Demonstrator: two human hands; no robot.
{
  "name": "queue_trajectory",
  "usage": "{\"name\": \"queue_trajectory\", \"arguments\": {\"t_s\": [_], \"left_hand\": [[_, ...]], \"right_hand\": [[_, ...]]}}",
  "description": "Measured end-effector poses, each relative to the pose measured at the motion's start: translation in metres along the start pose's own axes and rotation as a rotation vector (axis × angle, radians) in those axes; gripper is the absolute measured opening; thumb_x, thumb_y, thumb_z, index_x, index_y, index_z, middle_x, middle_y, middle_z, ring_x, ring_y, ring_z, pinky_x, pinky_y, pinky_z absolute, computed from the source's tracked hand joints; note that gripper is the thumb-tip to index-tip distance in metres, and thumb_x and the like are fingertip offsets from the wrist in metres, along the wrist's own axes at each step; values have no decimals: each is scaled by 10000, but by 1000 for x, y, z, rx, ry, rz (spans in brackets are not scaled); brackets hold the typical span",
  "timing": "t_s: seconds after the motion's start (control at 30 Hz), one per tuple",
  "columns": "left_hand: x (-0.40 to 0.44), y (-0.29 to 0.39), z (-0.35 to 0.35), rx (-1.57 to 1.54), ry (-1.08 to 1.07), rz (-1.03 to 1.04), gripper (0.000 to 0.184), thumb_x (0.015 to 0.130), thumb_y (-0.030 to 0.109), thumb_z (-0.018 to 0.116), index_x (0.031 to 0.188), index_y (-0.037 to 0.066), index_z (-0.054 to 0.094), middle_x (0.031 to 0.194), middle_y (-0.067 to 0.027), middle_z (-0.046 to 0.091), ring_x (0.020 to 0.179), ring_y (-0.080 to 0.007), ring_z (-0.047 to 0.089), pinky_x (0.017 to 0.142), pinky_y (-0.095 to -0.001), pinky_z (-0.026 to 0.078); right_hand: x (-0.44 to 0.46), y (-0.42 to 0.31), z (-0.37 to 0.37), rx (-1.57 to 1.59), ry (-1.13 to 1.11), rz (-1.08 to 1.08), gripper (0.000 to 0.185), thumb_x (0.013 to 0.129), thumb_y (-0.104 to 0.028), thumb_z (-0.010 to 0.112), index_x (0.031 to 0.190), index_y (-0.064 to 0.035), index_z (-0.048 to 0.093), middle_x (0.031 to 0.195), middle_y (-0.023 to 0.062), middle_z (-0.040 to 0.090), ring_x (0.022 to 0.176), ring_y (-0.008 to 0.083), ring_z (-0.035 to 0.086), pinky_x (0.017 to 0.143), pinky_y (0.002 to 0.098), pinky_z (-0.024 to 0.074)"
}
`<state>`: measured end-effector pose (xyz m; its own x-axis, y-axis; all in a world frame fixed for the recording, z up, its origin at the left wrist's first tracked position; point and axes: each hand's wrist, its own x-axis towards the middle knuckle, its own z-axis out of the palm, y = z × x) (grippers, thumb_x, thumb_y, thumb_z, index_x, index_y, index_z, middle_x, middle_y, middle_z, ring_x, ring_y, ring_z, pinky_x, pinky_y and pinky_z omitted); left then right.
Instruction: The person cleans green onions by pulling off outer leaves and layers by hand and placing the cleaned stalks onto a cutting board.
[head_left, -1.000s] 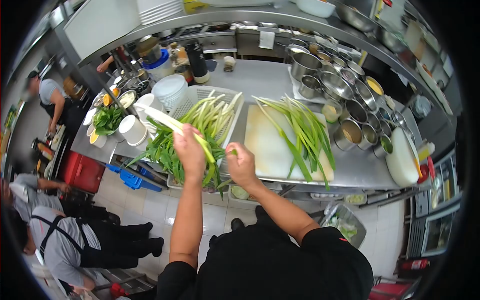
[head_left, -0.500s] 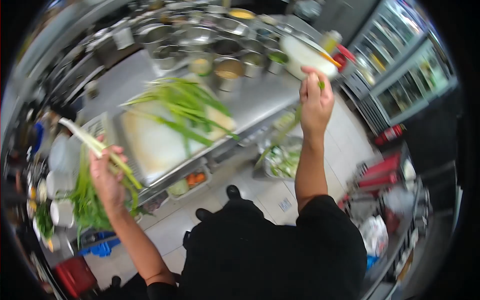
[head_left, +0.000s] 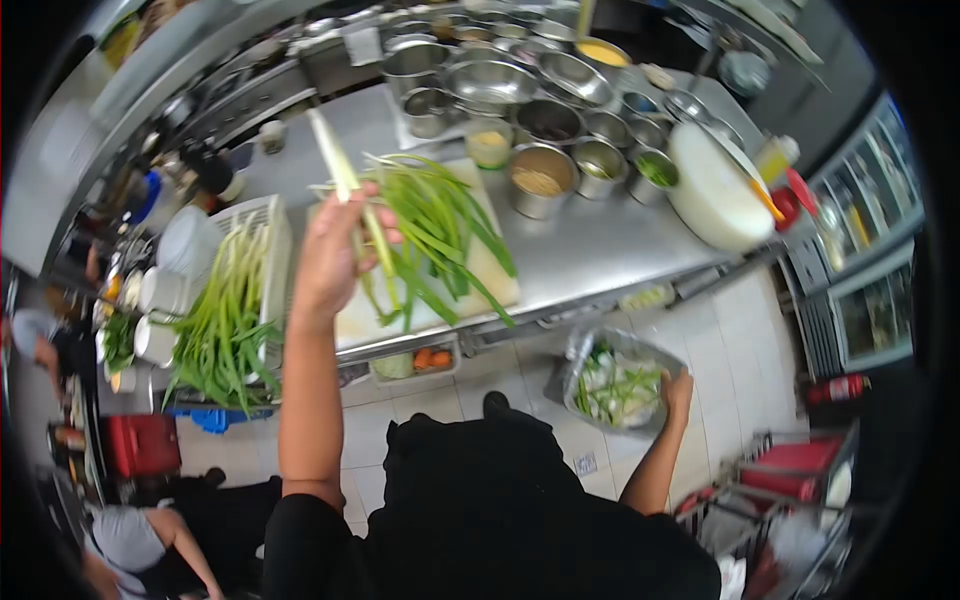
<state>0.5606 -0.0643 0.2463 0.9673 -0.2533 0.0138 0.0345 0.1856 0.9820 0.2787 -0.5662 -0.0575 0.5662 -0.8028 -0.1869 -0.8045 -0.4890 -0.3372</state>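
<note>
My left hand (head_left: pixel 338 255) is closed around a green onion (head_left: pixel 338 160), its white end pointing up and away. Beneath it, more green onions (head_left: pixel 440 225) lie spread over a pale cutting board (head_left: pixel 485 285). Down at the right, my right hand (head_left: pixel 678 392) is at the right rim of a bag-lined bin (head_left: pixel 578 345). Its fingers are small in view, and I cannot make out whether they hold anything. Inside the bin are white and green vegetable trimmings (head_left: pixel 620 390).
Left of the board, a white basket (head_left: pixel 270 225) holds a bunch of green onions (head_left: pixel 225 320). Metal pots (head_left: pixel 540 180) and bowls crowd the counter's back. A large white tub (head_left: pixel 715 190) stands at the right end. Another person (head_left: pixel 130 540) is at lower left.
My right hand has lowered from above the counter to the bin; the green strip it held no longer shows in it. My left hand, still holding the green onion, is now over the board.
</note>
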Motion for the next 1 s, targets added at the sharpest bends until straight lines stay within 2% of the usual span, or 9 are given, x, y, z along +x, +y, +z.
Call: {"name": "queue_trajectory", "arguments": {"t_s": [0.27, 0.47, 0.63, 0.7, 0.73, 0.77, 0.83, 0.9, 1.0], "left_hand": [[38, -90, -12, -32, 150, -232, 240, 986, 275, 386, 1074, 66, 464, 806, -71, 603, 687, -146, 608, 467, -240, 396], [114, -139, -47, -114, 252, -273, 405, 960, 289, 420, 1142, -72, 453, 846, -138, 603, 697, -257, 619, 566, -335, 497], [146, -110, -77, 649, 316, -266, 519, 904, 364, 509, 965, -150, 554, 843, -253, 631, 610, -296, 641, 646, -389, 526], [140, -93, -91, 921, 244, -177, 554, 879, 384, 532, 950, -164, 554, 830, -297, 625, 593, -319, 652, 687, -409, 523], [135, -85, -100, 878, 245, -239, 529, 859, 377, 560, 995, -134, 567, 930, -305, 622, 773, -346, 667, 771, -424, 508], [136, -92, -121, 878, 256, -245, 529, 859, 377, 560, 995, -134, 567, 930, -305, 622, 773, -346, 667, 771, -424, 508], [129, -106, -168, 1129, 455, 97, 490, 840, 372, 589, 1047, -73, 582, 1043, -276, 611, 958, -359, 625, 828, -424, 490], [112, -91, -228, 1231, 403, -48, 456, 822, 351, 619, 1087, -19, 585, 1135, -244, 590, 1081, -367, 563, 884, -425, 467], [56, -60, -296, 1175, 656, -205, 430, 807, 298, 631, 1088, -24, 582, 1124, -244, 594, 1053, -375, 577, 893, -422, 466]], "right_hand": [[14, -125, -27, 422, -3, -295, 438, 887, -209, 594, 1237, 43, 518, 1172, 259, 573, 1057, 355, 583, 905, 378, 456], [-11, -204, -77, 536, -67, -634, 350, 914, -152, 549, 1200, 49, 542, 1136, 203, 609, 1029, 261, 605, 891, 345, 460], [-47, -247, -93, 518, -182, -698, 331, 917, -144, 546, 1191, 42, 550, 1141, 187, 608, 1012, 238, 598, 903, 324, 445], [-48, -263, -77, 600, -109, -777, 255, 892, -96, 565, 1110, 37, 577, 974, 128, 626, 858, 178, 586, 783, 285, 461], [-48, -266, -76, 554, -136, -738, 204, 873, -64, 575, 1055, 30, 580, 889, 83, 589, 783, 144, 539, 715, 264, 440], [-57, -276, -77, 506, -162, -694, 156, 855, -32, 585, 1000, 23, 583, 803, 37, 551, 707, 111, 491, 646, 243, 418], [-67, -296, -70, 586, -170, -689, 107, 821, 16, 597, 922, 7, 564, 720, -16, 448, 648, 78, 395, 577, 219, 357], [-73, -311, -63, 595, -222, -726, 151, 819, 7, 608, 966, 25, 579, 740, -9, 465, 660, 85, 421, 594, 224, 378], [-84, -334, -47, 609, -191, -759, 196, 816, 3, 619, 1007, 41, 590, 760, -5, 461, 668, 85, 422, 607, 229, 392]]}}
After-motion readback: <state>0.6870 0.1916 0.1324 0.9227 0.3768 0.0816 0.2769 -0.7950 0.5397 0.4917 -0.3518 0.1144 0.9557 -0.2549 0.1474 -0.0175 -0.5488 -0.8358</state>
